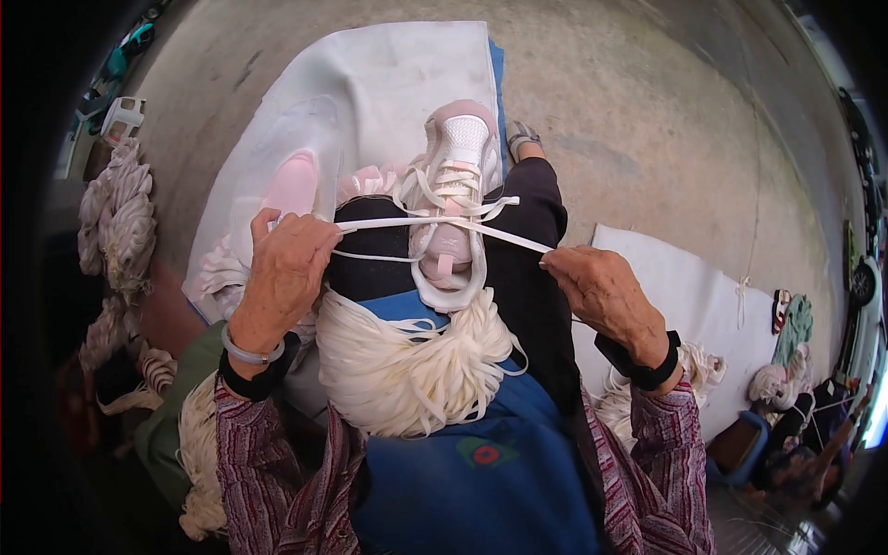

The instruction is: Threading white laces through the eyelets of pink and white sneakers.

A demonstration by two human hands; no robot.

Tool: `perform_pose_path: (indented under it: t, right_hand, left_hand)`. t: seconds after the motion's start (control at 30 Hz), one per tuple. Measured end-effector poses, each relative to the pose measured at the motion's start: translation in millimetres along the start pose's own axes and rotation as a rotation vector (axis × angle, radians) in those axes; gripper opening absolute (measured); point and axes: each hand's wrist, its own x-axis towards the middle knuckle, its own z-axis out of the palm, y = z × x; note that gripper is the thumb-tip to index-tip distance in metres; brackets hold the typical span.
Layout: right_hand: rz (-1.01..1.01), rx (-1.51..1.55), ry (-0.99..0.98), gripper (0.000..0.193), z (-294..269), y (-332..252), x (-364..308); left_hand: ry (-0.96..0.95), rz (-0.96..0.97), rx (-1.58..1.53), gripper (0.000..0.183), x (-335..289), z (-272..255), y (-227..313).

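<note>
A white and pale pink sneaker rests across my lap with its toe pointing away from me. White shoelaces cross over its tongue and run out to both sides. My left hand pinches one lace end left of the shoe. On the other side, my right hand pinches the other end, and both stretches look taut. A thick bundle of cream laces lies on my blue apron, just below the sneaker's heel.
A white sheet spreads beyond my knees, with a pink-soled shoe at its left. Hanks of laces hang at the far left. Another white sheet lies to the right on the concrete floor. A blue chair stands lower right.
</note>
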Motion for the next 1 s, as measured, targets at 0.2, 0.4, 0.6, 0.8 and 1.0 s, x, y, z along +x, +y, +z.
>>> perform_pose_path:
  t: [0.2,0.4,0.6,0.8,1.0]
  right_hand:
    - [0.047,0.048,0.074,0.018,21.0,-16.4,29.5]
    - [-0.007,0.025,0.18,0.009,44.7,-17.5,36.0]
    - [-0.019,0.09,0.281,0.01,49.0,-17.3,42.2]
    - [-0.07,0.142,0.262,0.009,51.0,-19.4,47.1]
    - [0.012,0.079,0.176,0.009,42.1,-24.1,46.8]
  left_hand:
    - [-0.003,0.018,-0.178,0.013,9.3,13.3,30.7]
    - [-0.019,0.007,-0.084,0.011,18.3,27.3,37.3]
    - [0.01,-0.023,-0.059,0.005,21.6,26.2,31.7]
    - [0.0,-0.033,-0.09,0.005,27.9,25.3,27.5]
    - [-0.078,-0.066,-0.132,0.01,36.9,26.1,25.8]
